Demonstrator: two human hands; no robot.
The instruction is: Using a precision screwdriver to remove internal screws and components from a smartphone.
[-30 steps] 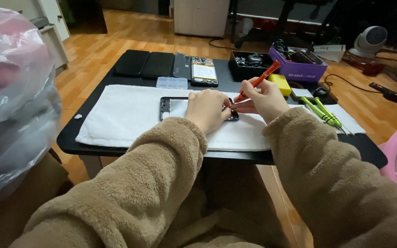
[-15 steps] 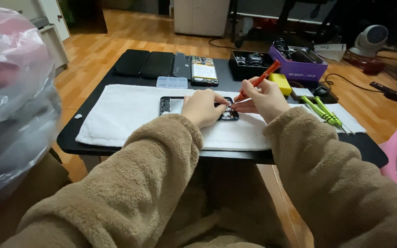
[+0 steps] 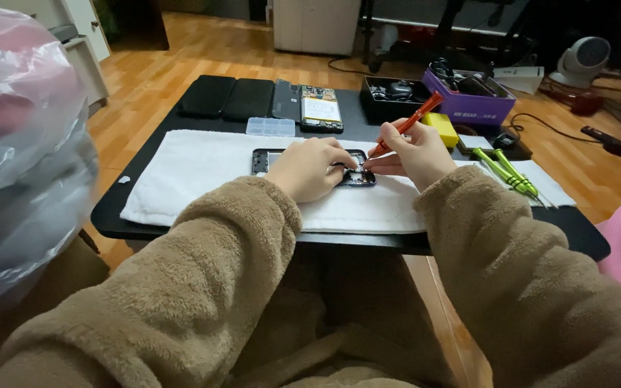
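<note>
White towel covering a black table, left hand pressing down on an opened phone, right hand gripping an orange screwdriver, tip touching the phone between both hands' fingers.

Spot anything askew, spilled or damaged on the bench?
Nothing spilled or visibly broken. The opened phone lies flat on the white towel under the left hand; the right hand holds the orange screwdriver. Two green screwdrivers lie loosely angled at the towel's right end.
</note>
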